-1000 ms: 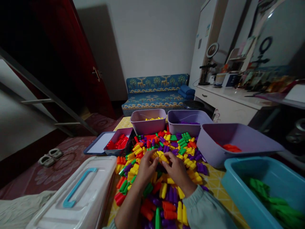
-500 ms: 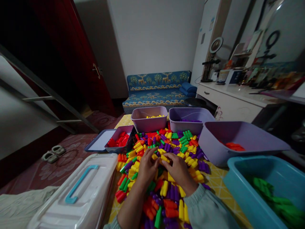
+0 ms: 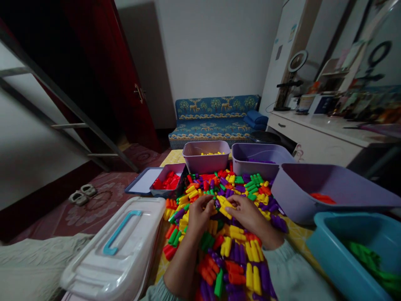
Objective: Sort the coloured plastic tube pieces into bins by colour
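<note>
Over a big pile of bullet-shaped plastic toy blocks (image 3: 236, 244) in yellow, red, orange, green and purple, both my hands work close together. My right hand (image 3: 247, 213) is closed on yellow toy blocks (image 3: 224, 205), thumb and fingers gripping their right side. Just left of them, my left hand (image 3: 200, 213) is curled with thumb and fingertips near each other. What its fingertips hold, if anything, is too small to make out. Loose blocks lie under and all around both hands.
Behind the pile stand a pink-purple bin (image 3: 205, 161) with yellow blocks and a purple bin (image 3: 255, 167) with purple ones. A lilac bin (image 3: 291, 196) and a blue tub (image 3: 326, 238) are right. Left are a small box (image 3: 166, 193) of red blocks and a lidded clear box (image 3: 125, 246).
The view has swung slightly left, so things sit farther right. My hands have parted a little, and the yellow blocks show more fully in my right hand.
</note>
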The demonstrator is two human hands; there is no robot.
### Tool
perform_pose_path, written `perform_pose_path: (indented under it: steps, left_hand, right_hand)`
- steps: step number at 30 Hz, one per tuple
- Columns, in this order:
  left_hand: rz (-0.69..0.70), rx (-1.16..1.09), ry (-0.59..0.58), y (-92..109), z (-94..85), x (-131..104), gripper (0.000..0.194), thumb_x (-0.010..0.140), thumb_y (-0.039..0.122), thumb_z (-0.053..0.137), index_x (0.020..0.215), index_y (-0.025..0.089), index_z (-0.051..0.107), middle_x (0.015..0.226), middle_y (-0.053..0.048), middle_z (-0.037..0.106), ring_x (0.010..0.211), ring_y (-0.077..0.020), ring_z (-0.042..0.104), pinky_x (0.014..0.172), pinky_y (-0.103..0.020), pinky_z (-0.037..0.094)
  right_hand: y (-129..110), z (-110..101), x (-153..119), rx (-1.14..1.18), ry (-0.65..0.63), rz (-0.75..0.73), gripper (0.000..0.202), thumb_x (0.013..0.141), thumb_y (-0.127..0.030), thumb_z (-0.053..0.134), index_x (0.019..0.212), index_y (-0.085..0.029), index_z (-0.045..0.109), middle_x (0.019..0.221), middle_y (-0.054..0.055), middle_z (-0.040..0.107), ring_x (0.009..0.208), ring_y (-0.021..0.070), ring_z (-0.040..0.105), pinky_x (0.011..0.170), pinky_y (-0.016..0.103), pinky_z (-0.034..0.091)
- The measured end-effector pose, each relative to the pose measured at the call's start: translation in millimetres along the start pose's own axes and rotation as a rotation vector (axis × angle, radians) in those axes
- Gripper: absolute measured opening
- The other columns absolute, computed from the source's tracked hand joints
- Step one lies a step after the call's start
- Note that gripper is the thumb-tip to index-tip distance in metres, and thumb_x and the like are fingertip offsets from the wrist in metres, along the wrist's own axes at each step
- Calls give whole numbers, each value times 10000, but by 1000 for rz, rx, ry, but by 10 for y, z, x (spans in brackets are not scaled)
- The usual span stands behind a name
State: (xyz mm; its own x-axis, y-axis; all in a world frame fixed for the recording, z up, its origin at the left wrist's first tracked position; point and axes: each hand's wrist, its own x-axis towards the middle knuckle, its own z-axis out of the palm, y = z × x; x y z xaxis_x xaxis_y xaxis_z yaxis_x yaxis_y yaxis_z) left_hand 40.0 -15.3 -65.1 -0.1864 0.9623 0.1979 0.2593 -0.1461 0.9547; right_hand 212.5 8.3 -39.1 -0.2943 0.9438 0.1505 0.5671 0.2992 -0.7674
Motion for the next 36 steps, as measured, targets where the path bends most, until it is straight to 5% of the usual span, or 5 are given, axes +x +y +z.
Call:
perform_pose_path:
  steps: [6, 14, 25, 30, 36]
  left_hand:
    - [-78, -104, 35, -127, -24, 66, 251, 790, 261, 576, 960, 121, 696, 870, -81, 733, 778, -195, 687, 713, -302, 556]
    - [-238, -428, 47, -5, -70, 160, 337, 748, 218, 668, 1069, 122, 625, 996, -98, 686, 791, -177, 685, 728, -302, 560]
    - [-368, -865, 58, 994, -312, 1703, 278, 875, 249, 521, 1137, 157, 536, 889, -74, 613, 775, -137, 647, 697, -223, 514]
    - [-108, -703, 89, 774, -275, 1458, 405, 782, 189, 608, 1181, 187, 542, 981, -49, 659, 804, -109, 639, 739, -213, 497]
    - [100, 25, -228, 324, -335, 593, 244, 746, 226, 645, 968, 139, 702, 985, -104, 720, 917, -220, 660, 828, -328, 516]
  right_hand:
    - [-369, -213, 703, -146, -92, -95, 126, 660, -169, 612, 738, -134, 705, 649, 18, 672, 628, 147, 590, 551, 214, 403]
    - [-801, -318, 1459, -95, -141, 135, 84, 626, -29, 641, 604, -101, 676, 384, -22, 531, 390, 86, 498, 449, 182, 377]
    - [-792, -332, 1984, 159, 234, 156, 259, 698, -143, 718, 942, -75, 664, 707, 59, 688, 609, 136, 651, 554, 207, 516]
    - [-780, -272, 1594, 479, 356, 50, 388, 762, -175, 642, 1131, -70, 588, 936, 110, 700, 781, 171, 689, 632, 245, 547]
    - [-331, -195, 632, 284, 197, -104, 205, 730, -247, 645, 903, -152, 701, 904, 82, 735, 823, 201, 684, 791, 340, 539]
